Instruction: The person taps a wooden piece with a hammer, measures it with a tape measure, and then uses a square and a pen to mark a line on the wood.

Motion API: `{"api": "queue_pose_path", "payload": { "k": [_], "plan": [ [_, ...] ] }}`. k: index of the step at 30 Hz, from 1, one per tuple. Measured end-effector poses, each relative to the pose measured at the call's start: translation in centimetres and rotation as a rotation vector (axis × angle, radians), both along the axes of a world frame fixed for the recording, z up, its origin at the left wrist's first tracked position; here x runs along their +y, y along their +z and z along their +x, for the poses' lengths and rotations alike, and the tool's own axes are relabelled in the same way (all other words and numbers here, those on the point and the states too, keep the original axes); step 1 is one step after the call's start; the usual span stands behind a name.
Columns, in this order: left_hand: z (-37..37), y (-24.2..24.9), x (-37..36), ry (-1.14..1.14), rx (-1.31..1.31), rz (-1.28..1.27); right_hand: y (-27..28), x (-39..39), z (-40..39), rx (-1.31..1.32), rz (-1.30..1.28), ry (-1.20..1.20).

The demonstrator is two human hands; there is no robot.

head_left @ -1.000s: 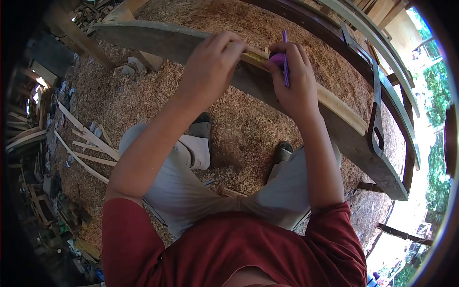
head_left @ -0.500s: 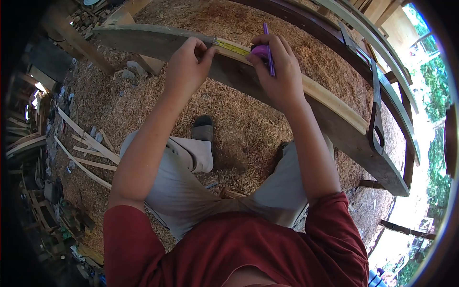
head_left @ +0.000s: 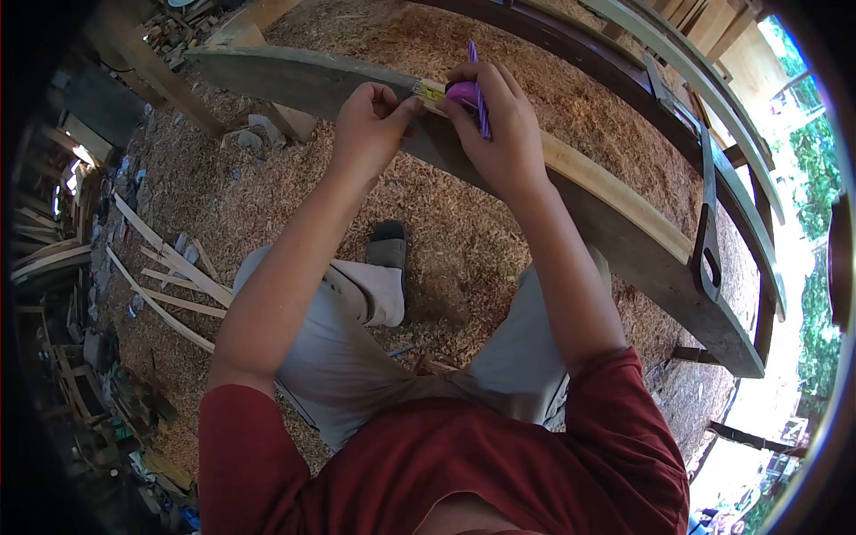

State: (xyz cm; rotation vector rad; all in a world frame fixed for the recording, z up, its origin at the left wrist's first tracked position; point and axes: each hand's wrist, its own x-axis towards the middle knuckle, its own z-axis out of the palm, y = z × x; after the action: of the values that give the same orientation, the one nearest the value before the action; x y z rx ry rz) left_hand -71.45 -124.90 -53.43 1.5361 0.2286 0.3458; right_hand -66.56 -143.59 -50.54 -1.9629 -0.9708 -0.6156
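Note:
My right hand (head_left: pixel 501 120) is closed around a pink-purple tape measure (head_left: pixel 463 94), with a purple striped pencil (head_left: pixel 482 102) sticking up between its fingers. A short stretch of yellow tape blade (head_left: pixel 430 91) shows along the top of a pale wood strip (head_left: pixel 615 189). At the blade's end is my left hand (head_left: pixel 374 129), its fingers curled and the thumb tip just beside the blade; whether it pinches anything is hidden. The strip lies along a long, curved grey board (head_left: pixel 615 241) that crosses in front of me. Toward the board's right end rests a handsaw (head_left: pixel 707 250).
Dark curved timber (head_left: pixel 571 40) and paler rails stand beyond the board. Wood shavings (head_left: pixel 446 232) cover the ground. Thin wood strips (head_left: pixel 183 267) lie at the left, and a post (head_left: pixel 174 80) stands at the upper left. Scrap wood (head_left: pixel 80 366) is piled at the far left.
The visible blade has become shorter. My right hand, with the tape measure and pencil, has shifted a little left, while my left hand has moved slightly right and down. The view has shifted slightly.

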Motion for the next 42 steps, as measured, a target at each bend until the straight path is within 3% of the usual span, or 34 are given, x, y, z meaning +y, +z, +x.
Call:
{"api": "queue_pose_path", "payload": {
  "k": [13, 16, 21, 25, 36, 42],
  "plan": [
    [0.3, -0.4, 0.4, -0.005, -0.004, 0.028, 0.0, 2.1, 0.3, 0.005, 0.185, 0.003],
    [0.6, 0.0, 0.5, -0.033, -0.028, -0.007, 0.5, 0.7, -0.3, 0.008, 0.205, -0.019],
    [1.8, 1.9, 2.4, 0.076, -0.012, 0.143, 1.8, -3.2, -1.2, 0.017, 0.191, -0.083],
    [2.8, 1.4, 5.7, -0.03, 0.028, 0.192, 2.0, -6.6, -1.6, 0.042, 0.195, -0.151],
    [3.9, 1.6, 7.4, 0.03, 0.192, 0.265, 2.0, -11.9, -0.5, 0.059, 0.171, -0.269],
    [4.2, 1.3, 8.1, 0.049, 0.227, 0.354, 1.0, -14.3, 0.7, 0.248, 0.02, -0.315]
  ]
}}
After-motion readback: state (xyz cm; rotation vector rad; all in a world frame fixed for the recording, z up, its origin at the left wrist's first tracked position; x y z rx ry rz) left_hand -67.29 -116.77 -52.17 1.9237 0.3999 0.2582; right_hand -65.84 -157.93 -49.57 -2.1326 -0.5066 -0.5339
